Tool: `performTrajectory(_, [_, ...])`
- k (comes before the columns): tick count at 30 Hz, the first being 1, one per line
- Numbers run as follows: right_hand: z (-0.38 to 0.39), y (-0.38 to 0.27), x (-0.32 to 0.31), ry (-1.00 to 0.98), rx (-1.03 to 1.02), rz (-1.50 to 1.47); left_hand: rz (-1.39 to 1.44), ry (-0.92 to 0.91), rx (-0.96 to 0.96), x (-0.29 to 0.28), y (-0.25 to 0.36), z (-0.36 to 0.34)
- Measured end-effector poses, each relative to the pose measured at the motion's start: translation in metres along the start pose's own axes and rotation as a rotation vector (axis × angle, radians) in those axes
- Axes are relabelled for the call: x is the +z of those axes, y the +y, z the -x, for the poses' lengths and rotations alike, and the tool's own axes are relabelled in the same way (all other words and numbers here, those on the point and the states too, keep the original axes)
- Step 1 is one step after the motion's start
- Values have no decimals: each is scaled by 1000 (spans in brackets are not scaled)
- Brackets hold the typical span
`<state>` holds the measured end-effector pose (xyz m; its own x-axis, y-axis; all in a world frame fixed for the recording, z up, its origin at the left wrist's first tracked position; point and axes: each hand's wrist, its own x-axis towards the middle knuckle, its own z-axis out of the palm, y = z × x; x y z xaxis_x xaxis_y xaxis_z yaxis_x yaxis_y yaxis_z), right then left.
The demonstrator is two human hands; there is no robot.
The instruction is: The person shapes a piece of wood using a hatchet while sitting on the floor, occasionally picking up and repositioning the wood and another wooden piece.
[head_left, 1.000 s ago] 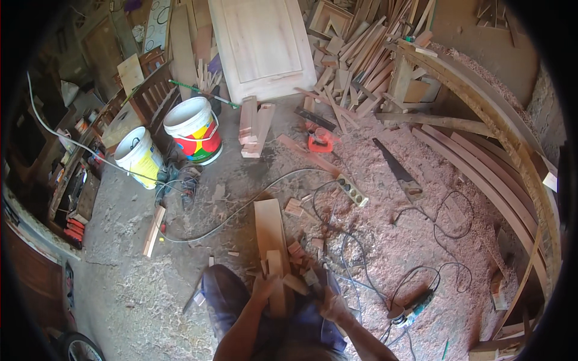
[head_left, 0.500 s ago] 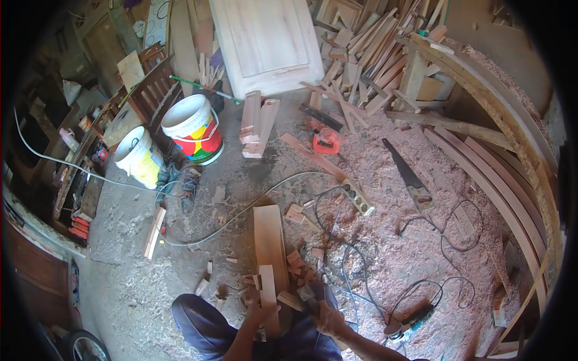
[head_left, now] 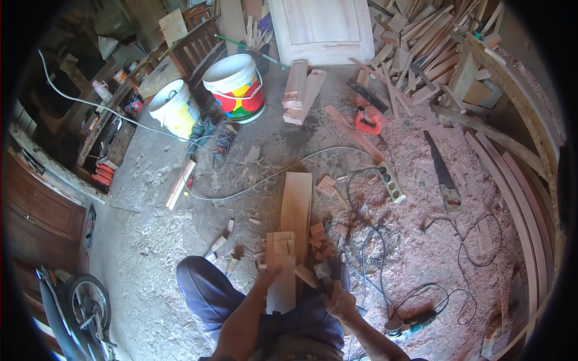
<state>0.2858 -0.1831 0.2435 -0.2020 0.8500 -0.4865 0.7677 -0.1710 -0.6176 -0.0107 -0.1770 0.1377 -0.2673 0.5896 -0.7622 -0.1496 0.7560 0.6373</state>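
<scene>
Between my bent knees a long pale board (head_left: 295,195) lies lengthwise, with shorter wood pieces (head_left: 281,243) on its near part. My left hand (head_left: 267,278) grips one of these pieces at its left side, fingers partly hidden. My right hand (head_left: 341,304) is closed round a dark tool (head_left: 326,278) whose type I cannot make out; a small wooden piece (head_left: 305,276) sits just left of it. Loose offcuts (head_left: 319,234) lie beside the board.
Two buckets (head_left: 232,90), a power strip (head_left: 391,183), cables, a handsaw (head_left: 439,165), a red power tool (head_left: 367,120) and an angle grinder (head_left: 409,322) lie around. Curved timbers (head_left: 512,210) are at right, a wood pile behind, a motorbike wheel (head_left: 90,304) at lower left.
The view has swung down and to the left, shifting the scene up and rightward. More short pieces now show across the near board beside my left hand. My right hand still holds the tool.
</scene>
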Motion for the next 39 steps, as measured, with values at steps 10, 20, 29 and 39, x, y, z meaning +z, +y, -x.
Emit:
performTrajectory(10, [2, 9, 7, 61, 13, -49, -877, 477, 389, 64, 75, 68])
performTrajectory(20, [0, 22, 10, 127, -16, -163, -798, 388, 301, 74, 42, 53])
performTrajectory(29, [-12, -23, -22, 369, -92, -458, -808, 714, 1049, 78, 63, 44])
performTrajectory(39, [-20, -113, -35, 707, -356, -417, 12, -489, 949, 86, 207, 99])
